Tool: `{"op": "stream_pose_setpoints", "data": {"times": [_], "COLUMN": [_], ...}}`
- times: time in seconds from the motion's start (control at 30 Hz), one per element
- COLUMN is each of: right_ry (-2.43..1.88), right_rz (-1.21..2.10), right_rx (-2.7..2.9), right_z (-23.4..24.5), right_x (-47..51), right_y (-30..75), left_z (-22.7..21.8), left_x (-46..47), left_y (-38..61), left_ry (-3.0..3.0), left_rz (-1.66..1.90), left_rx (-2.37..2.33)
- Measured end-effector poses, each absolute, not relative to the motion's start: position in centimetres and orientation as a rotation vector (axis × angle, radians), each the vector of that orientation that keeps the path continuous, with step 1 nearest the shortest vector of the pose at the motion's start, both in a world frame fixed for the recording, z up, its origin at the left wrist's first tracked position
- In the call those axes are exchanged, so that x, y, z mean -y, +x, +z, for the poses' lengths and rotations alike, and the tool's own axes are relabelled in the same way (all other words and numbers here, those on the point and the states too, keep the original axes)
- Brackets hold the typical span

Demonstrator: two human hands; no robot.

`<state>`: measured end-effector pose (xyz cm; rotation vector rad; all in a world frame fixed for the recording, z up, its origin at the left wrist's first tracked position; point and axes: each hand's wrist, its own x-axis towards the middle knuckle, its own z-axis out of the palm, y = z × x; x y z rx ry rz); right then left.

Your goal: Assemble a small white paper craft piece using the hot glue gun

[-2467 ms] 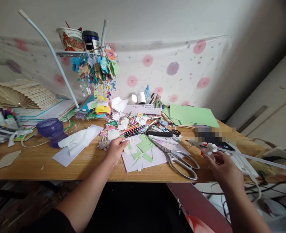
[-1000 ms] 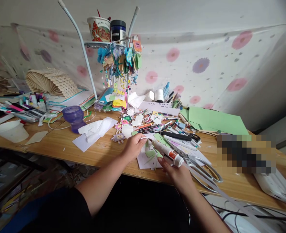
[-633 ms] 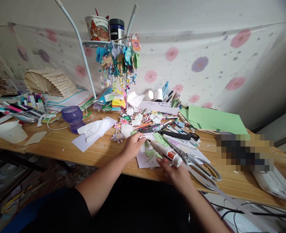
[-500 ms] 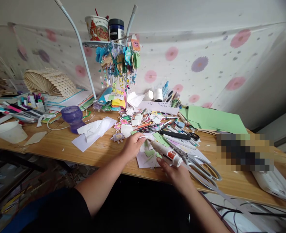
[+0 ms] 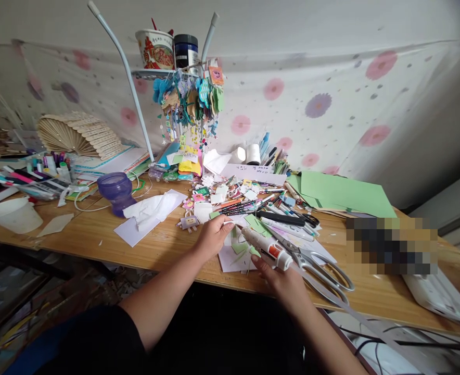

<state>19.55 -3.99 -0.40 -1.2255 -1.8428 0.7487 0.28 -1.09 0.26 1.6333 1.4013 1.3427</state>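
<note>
My right hand (image 5: 279,278) is wrapped around a white glue gun (image 5: 265,246) with an orange label, its tip pointing up and left. Close to that tip, my left hand (image 5: 212,234) pinches a small pale piece of paper (image 5: 229,223), mostly hidden by the fingers. Below both hands lies a white sheet (image 5: 227,262) scattered with green paper scraps (image 5: 238,247). Large silver-handled scissors (image 5: 323,268) rest just right of the glue gun. Left of my left hand is a small paper cutout with a drawn face (image 5: 189,222).
Pens and paper cutouts (image 5: 218,195) pile up behind my hands. Crumpled tissue (image 5: 152,208), a purple cup (image 5: 116,192) and a white tub (image 5: 13,216) stand to the left. Green card sheets (image 5: 347,190) lie at the right. Charms (image 5: 191,99) hang from a rack behind.
The view has shifted very slightly. Both hands keep nearly the same pose, with the glue gun's tip still close to my left fingertips.
</note>
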Motion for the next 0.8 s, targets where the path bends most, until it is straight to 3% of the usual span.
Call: {"op": "stream_pose_setpoints", "data": {"times": [0.8], "right_ry": [-1.332], "right_rz": [0.772], "right_rx": [1.916], "right_z": [-0.84], "right_x": [4.53], "right_y": [19.71], "left_z": [-0.22], "left_x": [0.81], "left_y": [-0.06], "left_ry": [1.595], "left_rz": [1.426], "left_rx": [-1.444]}}
